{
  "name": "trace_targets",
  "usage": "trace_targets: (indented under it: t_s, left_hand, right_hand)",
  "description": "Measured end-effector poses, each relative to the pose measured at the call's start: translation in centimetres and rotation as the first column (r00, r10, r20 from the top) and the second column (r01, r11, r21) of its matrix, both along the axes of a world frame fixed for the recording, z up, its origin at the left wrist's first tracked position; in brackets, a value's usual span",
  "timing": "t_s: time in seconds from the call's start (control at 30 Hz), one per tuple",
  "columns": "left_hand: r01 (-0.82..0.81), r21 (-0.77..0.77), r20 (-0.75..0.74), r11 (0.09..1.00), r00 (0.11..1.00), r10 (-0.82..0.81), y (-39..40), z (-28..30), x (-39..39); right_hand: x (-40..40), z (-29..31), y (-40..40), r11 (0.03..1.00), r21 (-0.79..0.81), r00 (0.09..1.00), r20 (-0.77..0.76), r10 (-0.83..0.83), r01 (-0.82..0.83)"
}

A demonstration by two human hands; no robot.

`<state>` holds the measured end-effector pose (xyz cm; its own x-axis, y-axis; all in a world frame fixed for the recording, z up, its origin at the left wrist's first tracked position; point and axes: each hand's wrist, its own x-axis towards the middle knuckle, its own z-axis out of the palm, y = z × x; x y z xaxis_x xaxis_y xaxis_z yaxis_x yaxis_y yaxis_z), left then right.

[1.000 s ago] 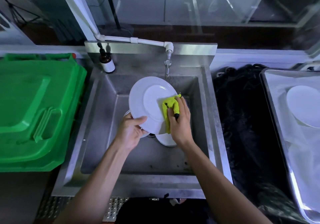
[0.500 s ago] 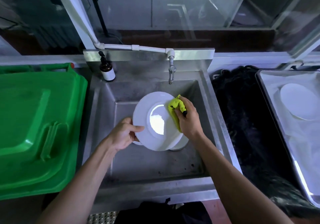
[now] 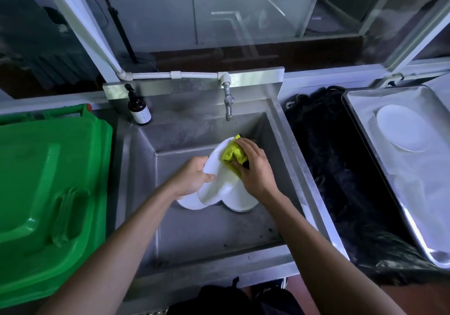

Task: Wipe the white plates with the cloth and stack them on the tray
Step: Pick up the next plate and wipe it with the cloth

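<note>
While left hand (image 3: 192, 181) grips the tilted white plate (image 3: 219, 181) by its left rim, right hand (image 3: 253, 168) clamps the yellow cloth (image 3: 232, 155) against its upper face. Two more plates (image 3: 239, 199) lie below in the sink (image 3: 194, 232). Tray (image 3: 379, 168) far right holds stacked plates (image 3: 401, 127).

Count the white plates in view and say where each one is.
4, maybe more hidden: one held over the sink, two below it in the basin, left and right, one on the tray.
</note>
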<state>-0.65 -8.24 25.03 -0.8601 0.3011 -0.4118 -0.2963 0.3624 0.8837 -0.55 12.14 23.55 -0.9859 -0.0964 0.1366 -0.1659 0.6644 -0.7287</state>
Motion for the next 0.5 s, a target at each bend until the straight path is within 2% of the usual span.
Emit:
trace_targets:
  t_s: [0.1,0.27,0.4,0.5]
  left_hand:
    - [0.045,-0.257,-0.133,0.965,0.988,-0.081,2.4,0.9,-1.1]
    - [0.02,-0.621,-0.307,0.784,0.914,-0.267,8.3,2.2,-1.9]
    - [-0.015,-0.767,-0.366,0.641,0.832,-0.417,13.4,3.7,-2.5]
    - [-0.073,-0.807,-0.429,0.586,0.755,-0.496,17.7,4.5,-3.5]
  right_hand:
    - [0.0,0.5,2.3,1.0,0.031,1.0,-0.025,0.007,-0.006]
    - [-0.3,1.4,8.1,0.999,0.045,0.999,-0.036,-0.007,0.009]
    - [-0.1,2.0,14.5,0.997,0.022,0.995,-0.059,-0.077,0.079]
    - [0.0,2.2,19.7,0.989,0.007,0.988,-0.06,-0.144,0.145]
